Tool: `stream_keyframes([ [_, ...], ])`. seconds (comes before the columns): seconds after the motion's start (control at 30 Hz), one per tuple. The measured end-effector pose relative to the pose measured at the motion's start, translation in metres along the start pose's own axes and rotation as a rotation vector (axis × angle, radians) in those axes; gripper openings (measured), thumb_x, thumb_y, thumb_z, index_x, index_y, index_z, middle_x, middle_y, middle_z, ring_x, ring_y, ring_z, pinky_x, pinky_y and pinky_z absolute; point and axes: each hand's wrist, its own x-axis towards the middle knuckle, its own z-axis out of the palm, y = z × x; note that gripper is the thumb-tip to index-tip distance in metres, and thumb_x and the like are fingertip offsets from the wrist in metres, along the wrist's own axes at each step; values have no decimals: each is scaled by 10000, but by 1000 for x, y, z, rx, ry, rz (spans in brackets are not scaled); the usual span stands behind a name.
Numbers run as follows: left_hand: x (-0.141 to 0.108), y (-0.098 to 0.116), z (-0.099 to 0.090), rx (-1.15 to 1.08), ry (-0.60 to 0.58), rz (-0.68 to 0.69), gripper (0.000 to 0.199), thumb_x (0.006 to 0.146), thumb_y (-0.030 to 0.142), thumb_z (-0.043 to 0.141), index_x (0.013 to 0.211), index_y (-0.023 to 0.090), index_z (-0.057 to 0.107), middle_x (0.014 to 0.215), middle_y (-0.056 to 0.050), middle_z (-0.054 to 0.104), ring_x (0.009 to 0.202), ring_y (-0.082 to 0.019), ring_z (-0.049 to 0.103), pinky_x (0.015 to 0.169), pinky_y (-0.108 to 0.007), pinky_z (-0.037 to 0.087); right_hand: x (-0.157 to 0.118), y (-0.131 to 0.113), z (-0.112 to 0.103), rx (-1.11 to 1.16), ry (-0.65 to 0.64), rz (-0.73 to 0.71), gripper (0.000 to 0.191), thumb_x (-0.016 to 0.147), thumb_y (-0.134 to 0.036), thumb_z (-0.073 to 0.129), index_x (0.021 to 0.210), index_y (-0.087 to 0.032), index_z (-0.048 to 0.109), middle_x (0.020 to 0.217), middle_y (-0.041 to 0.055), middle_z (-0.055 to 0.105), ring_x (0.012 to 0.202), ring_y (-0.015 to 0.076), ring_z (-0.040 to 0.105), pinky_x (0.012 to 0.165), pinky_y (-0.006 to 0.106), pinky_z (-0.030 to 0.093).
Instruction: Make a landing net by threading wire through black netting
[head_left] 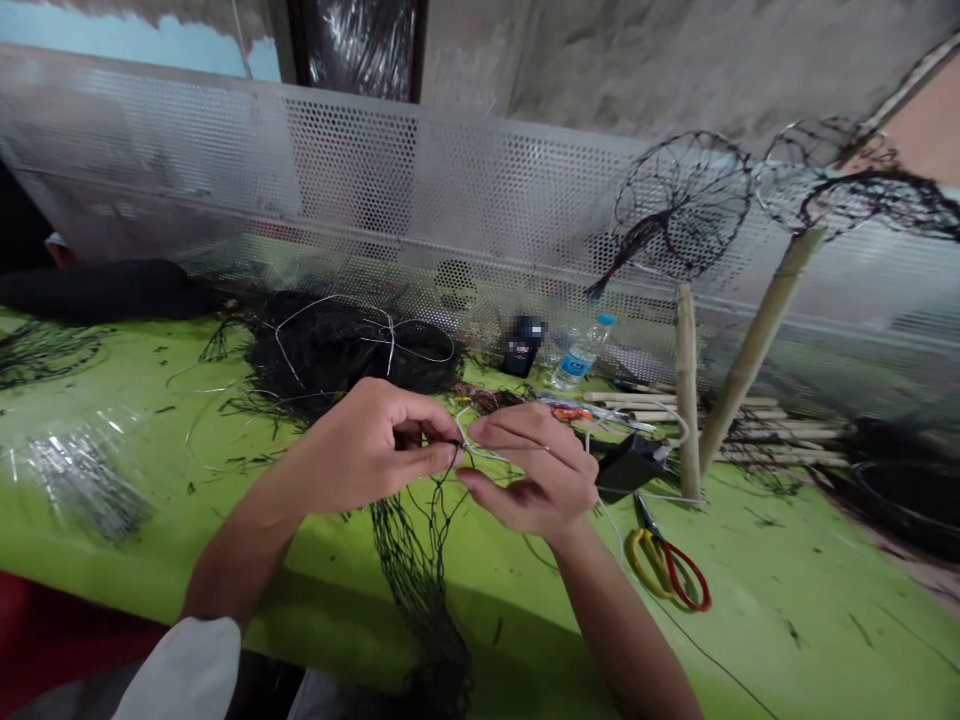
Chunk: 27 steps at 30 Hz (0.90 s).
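Observation:
A black net (420,550) of knotted mesh hangs below my hands and trails down over the table's front edge. My left hand (367,445) is closed, its thumb and forefinger pinching the net's upper edge together with a thin metal wire. Just to the right, my right hand (536,465) has its thumb apart from its fingers, close to the pinched spot. The thin metal wire (510,447) stretches from there across the fingers of my right hand. Whether those fingers grip any strand is hard to make out.
Scissors (667,560) with red and yellow handles lie right of my hands, near a black box (630,468). Behind are a black net heap (337,350), a water bottle (583,355) and upright bamboo sticks (761,350). Wire pieces in plastic (90,475) lie left.

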Motion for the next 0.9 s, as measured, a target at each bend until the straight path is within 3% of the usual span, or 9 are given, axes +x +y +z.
stream_keyframes([
  [0.13, 2, -1, -2, 7, 4, 3, 158, 913, 264, 677, 913, 160, 797, 669, 16, 642, 575, -86, 490, 517, -197, 351, 2, -1, -1, -78, -14, -6, 346, 778, -73, 786, 1077, -235, 725, 906, 34, 795, 726, 184, 738, 637, 337, 629],
  [0.4, 3, 1, 2, 64, 32, 15, 129, 903, 262, 719, 919, 176, 815, 665, 22, 695, 572, -83, 541, 518, -182, 381, -4, 0, -2, -162, -10, -28, 294, 803, -66, 706, 1033, -249, 705, 815, 9, 774, 630, 161, 702, 540, 317, 548],
  [0.53, 1, 2, 6, 134, 72, 44, 104, 905, 253, 733, 876, 185, 806, 638, 36, 691, 551, -74, 542, 505, -180, 377, -6, -3, 0, -122, -18, -2, 291, 809, -42, 672, 1030, -230, 683, 804, 12, 768, 631, 153, 684, 571, 308, 574],
  [0.73, -3, 2, 9, 319, 194, 187, 85, 933, 215, 730, 860, 193, 768, 711, 43, 732, 609, -82, 620, 580, -198, 428, -6, -8, -2, -157, -79, 86, 261, 834, -41, 650, 999, -243, 662, 814, -3, 754, 671, 145, 688, 604, 291, 568],
  [0.9, 0, 0, 13, 486, 287, 357, 83, 959, 174, 723, 877, 191, 725, 762, 51, 728, 647, -76, 635, 620, -210, 435, -3, -7, -1, -21, -110, 265, 161, 881, -66, 598, 924, -213, 651, 777, -3, 694, 614, 104, 596, 572, 258, 503],
])
